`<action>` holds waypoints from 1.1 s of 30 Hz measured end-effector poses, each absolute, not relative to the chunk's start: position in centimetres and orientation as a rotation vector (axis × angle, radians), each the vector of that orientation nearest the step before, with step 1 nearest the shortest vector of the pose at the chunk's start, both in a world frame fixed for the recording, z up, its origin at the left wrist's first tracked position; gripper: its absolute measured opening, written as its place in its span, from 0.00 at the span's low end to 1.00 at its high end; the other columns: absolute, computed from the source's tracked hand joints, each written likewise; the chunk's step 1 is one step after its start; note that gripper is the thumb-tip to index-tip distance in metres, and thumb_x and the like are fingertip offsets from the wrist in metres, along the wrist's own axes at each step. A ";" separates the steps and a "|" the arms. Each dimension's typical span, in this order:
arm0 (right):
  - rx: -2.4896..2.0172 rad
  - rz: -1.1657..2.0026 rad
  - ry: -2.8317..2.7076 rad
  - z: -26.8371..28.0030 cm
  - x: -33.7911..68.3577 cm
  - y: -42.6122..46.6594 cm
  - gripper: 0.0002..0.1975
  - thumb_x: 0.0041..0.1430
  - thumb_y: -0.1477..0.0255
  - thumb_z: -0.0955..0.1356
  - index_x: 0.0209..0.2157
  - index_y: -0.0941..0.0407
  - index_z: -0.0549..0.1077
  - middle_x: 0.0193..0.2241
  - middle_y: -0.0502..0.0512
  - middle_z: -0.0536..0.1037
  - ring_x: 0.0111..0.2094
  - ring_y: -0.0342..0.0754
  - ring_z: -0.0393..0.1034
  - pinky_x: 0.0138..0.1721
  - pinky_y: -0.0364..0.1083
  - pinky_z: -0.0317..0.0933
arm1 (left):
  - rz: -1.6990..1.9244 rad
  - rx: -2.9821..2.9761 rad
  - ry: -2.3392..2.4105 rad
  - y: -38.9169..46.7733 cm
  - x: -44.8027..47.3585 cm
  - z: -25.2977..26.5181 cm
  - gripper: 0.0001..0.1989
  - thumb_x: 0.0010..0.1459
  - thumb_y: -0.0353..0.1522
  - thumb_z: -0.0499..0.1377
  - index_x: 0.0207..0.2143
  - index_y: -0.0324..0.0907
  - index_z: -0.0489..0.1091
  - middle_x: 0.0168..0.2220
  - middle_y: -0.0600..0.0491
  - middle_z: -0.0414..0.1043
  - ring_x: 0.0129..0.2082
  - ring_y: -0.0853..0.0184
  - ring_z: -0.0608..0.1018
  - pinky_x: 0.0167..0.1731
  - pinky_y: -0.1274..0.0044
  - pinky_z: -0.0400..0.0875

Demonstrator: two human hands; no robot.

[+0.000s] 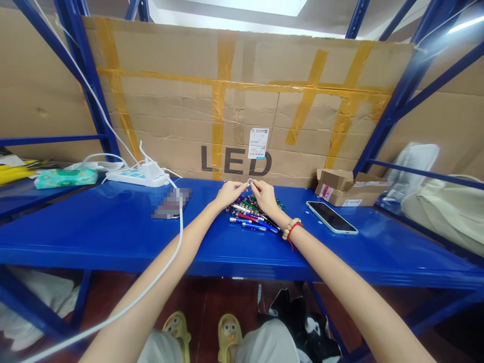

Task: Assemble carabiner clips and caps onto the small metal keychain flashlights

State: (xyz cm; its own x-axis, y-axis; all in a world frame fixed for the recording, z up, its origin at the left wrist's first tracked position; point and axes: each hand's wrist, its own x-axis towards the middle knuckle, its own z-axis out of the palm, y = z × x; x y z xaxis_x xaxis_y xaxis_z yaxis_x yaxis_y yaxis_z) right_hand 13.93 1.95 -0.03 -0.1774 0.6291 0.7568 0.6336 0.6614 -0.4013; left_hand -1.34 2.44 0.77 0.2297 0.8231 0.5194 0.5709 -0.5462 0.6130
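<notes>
My left hand [231,193] and my right hand [265,195] meet above the blue shelf top, fingertips pinched together. Between them is a small metal ring [250,181], which looks like a key ring; each hand grips one side of it. Anything else in the fingers is too small to make out. Right below lies a heap of slim pen-like metal tubes [247,218] in blue, red, silver, purple and green, partly covered by my right hand. A blue tube [253,227] rests at the near edge of the heap.
A phone [333,218] and an opened cardboard box [346,189] are on the right. To the left are a blurred-out flat item [172,204], a power strip [132,175] and a tissue pack [66,178]. A white cable [180,222] hangs across my left arm. Taped cardboard [170,111] stands behind.
</notes>
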 end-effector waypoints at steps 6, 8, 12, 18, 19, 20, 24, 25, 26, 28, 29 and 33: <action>-1.006 0.166 -1.807 0.1 13.7 1.8 0.17 0.59 0.65 0.59 0.22 0.58 0.70 0.16 0.50 0.68 0.20 0.42 0.62 0.26 0.42 0.54 | 1.185 2.299 1.360 1.3 -1.5 1.7 0.21 0.55 0.45 0.49 0.32 0.42 0.77 0.20 0.56 0.71 0.24 0.69 0.70 0.24 0.80 0.55; -0.995 0.238 -1.783 0.1 13.7 1.9 0.18 0.58 0.64 0.59 0.23 0.59 0.71 0.17 0.50 0.70 0.19 0.43 0.64 0.26 0.42 0.55 | 1.188 2.319 1.364 1.1 -1.5 1.8 0.21 0.55 0.44 0.49 0.32 0.43 0.77 0.19 0.56 0.70 0.24 0.69 0.68 0.23 0.80 0.53; -0.959 0.343 -1.732 0.2 13.8 2.0 0.20 0.56 0.59 0.61 0.25 0.59 0.73 0.18 0.51 0.72 0.20 0.44 0.65 0.26 0.43 0.58 | 1.231 2.211 1.273 1.4 -1.2 1.6 0.21 0.55 0.44 0.50 0.30 0.39 0.77 0.14 0.57 0.62 0.19 0.72 0.63 0.21 0.80 0.51; -0.882 0.482 -1.663 0.3 13.7 2.0 0.22 0.53 0.54 0.62 0.27 0.59 0.75 0.18 0.51 0.72 0.21 0.42 0.64 0.26 0.42 0.60 | 1.204 1.781 1.041 1.6 -0.6 1.4 0.23 0.55 0.46 0.50 0.31 0.35 0.73 0.11 0.62 0.46 0.12 0.77 0.50 0.16 0.81 0.44; -0.873 0.499 -1.653 0.4 13.7 2.0 0.23 0.52 0.54 0.62 0.27 0.59 0.75 0.17 0.51 0.71 0.20 0.42 0.64 0.26 0.42 0.60 | 1.166 1.691 1.018 1.5 -0.6 1.4 0.23 0.55 0.46 0.50 0.32 0.35 0.73 0.11 0.63 0.45 0.12 0.78 0.48 0.16 0.81 0.42; -0.866 0.514 -1.644 0.4 13.6 2.0 0.23 0.52 0.53 0.62 0.26 0.59 0.74 0.17 0.50 0.70 0.20 0.42 0.63 0.26 0.42 0.60 | 1.132 1.615 1.002 1.3 -0.5 1.5 0.23 0.55 0.46 0.50 0.33 0.36 0.73 0.12 0.64 0.43 0.11 0.78 0.47 0.15 0.81 0.41; -0.864 0.542 -1.611 0.5 13.6 2.1 0.24 0.50 0.51 0.63 0.23 0.59 0.73 0.16 0.50 0.69 0.20 0.41 0.62 0.26 0.42 0.61 | 1.102 1.517 1.013 1.0 -0.3 1.6 0.21 0.54 0.46 0.51 0.32 0.36 0.72 0.12 0.64 0.42 0.11 0.79 0.45 0.14 0.81 0.38; -0.871 0.540 -1.602 0.5 13.6 2.1 0.24 0.49 0.51 0.63 0.22 0.59 0.73 0.16 0.50 0.69 0.20 0.41 0.62 0.26 0.42 0.61 | 1.110 1.535 1.030 0.9 -0.2 1.5 0.21 0.54 0.45 0.51 0.31 0.36 0.72 0.12 0.64 0.43 0.11 0.79 0.45 0.14 0.81 0.39; -0.883 0.534 -1.593 0.4 13.6 2.2 0.25 0.49 0.50 0.63 0.22 0.59 0.72 0.16 0.50 0.69 0.20 0.41 0.63 0.26 0.42 0.61 | 1.122 1.564 1.048 0.9 -0.1 1.4 0.21 0.54 0.45 0.52 0.30 0.36 0.72 0.11 0.64 0.43 0.11 0.79 0.46 0.14 0.81 0.39; -0.919 0.509 -1.571 0.4 13.8 2.4 0.26 0.50 0.49 0.62 0.21 0.59 0.72 0.16 0.51 0.70 0.19 0.41 0.63 0.25 0.42 0.61 | 1.161 1.627 1.076 1.0 0.1 1.1 0.20 0.54 0.44 0.53 0.28 0.36 0.73 0.10 0.63 0.45 0.11 0.79 0.48 0.14 0.81 0.42; -0.943 0.491 -1.561 0.4 13.9 2.5 0.27 0.50 0.49 0.61 0.21 0.59 0.72 0.16 0.51 0.70 0.19 0.42 0.63 0.25 0.42 0.61 | 1.188 1.650 1.088 1.1 0.1 0.9 0.20 0.53 0.44 0.53 0.26 0.36 0.73 0.10 0.63 0.46 0.11 0.78 0.49 0.14 0.81 0.43; -1.067 0.391 -1.555 0.3 14.4 2.7 0.26 0.52 0.51 0.61 0.27 0.61 0.76 0.20 0.55 0.75 0.19 0.43 0.64 0.25 0.43 0.60 | 1.317 1.653 1.115 1.4 0.1 0.6 0.20 0.54 0.44 0.52 0.26 0.36 0.72 0.10 0.62 0.50 0.12 0.78 0.54 0.16 0.82 0.48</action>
State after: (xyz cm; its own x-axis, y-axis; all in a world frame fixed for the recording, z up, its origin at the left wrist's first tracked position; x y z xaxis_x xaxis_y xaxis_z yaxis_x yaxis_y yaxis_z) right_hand 14.38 2.67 0.34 0.0656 0.7932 0.6055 0.4124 0.5310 -0.7403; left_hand 0.12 1.43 0.56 0.0976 0.9351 0.3408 0.1817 -0.3534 0.9176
